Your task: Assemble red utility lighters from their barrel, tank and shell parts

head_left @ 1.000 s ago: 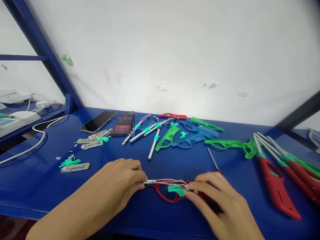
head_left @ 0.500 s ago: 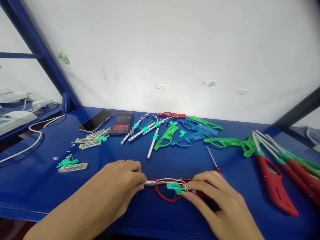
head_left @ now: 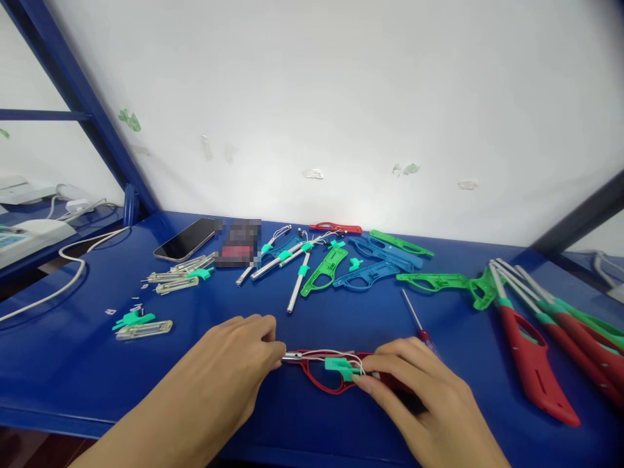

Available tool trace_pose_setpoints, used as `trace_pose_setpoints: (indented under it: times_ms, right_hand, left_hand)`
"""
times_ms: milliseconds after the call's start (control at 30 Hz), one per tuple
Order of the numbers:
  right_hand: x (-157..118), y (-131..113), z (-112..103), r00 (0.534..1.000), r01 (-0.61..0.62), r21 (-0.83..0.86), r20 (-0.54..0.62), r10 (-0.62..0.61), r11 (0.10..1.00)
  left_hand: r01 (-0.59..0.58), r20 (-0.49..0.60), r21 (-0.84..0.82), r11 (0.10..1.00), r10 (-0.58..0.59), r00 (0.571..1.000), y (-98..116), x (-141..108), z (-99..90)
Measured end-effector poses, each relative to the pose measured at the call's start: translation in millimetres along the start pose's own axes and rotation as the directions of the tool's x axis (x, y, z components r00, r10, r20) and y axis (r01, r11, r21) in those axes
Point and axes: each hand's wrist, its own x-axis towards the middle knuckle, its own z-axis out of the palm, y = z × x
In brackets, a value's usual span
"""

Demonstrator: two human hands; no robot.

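My left hand (head_left: 238, 357) is closed, thumb and fingertips pinching the end of a metal lighter tube (head_left: 293, 355). The tube lies along the narrow end of a red lighter shell half (head_left: 336, 391). White wires (head_left: 322, 352) run from it toward my right hand (head_left: 424, 390), whose bent fingers grip the shell's wide end and touch the wires there. A teal trigger piece (head_left: 337, 366) rests over the shell's finger loop, near my right fingertips. My right palm and fingers hide much of the shell's handle. A screwdriver (head_left: 425, 336) lies just behind my right hand.
Metal tubes with wires (head_left: 298, 286), green shell halves (head_left: 325, 272) and blue shell halves (head_left: 365, 275) lie farther back. At right are several red lighters (head_left: 536, 364). Clear fuel tanks (head_left: 146, 330), a phone (head_left: 188, 239) and a white cable (head_left: 78, 260) are at left. A wall (head_left: 341, 97) closes off the back.
The view has shifted slightly, so the background sits a little lower. Both hands keep their hold on the tube and shell, with hardly any movement.
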Motion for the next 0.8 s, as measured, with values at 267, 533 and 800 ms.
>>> trace_pose_setpoints:
  times_ms: [267,533,800]
  right_hand:
    - [0.2,-2.5,-2.1,1.0,-0.019,-0.027,0.01,0.019,0.999]
    - [-0.6,0.1,-0.6,0.999,-0.034,-0.037,0.025,0.035,0.999]
    - [-2.8,0.0,-0.2,0.998,-0.049,-0.022,0.042,0.05,0.999]
  left_hand:
    - [0.005,0.237,0.209,0.978,-0.056,0.97,24.0,9.3,-11.5]
    - [-0.065,0.055,0.191,0.98,0.056,0.997,-19.3,-25.2,31.2]
    - [-0.152,0.025,-0.062,0.986,0.153,0.988,7.6,-2.6,22.7]
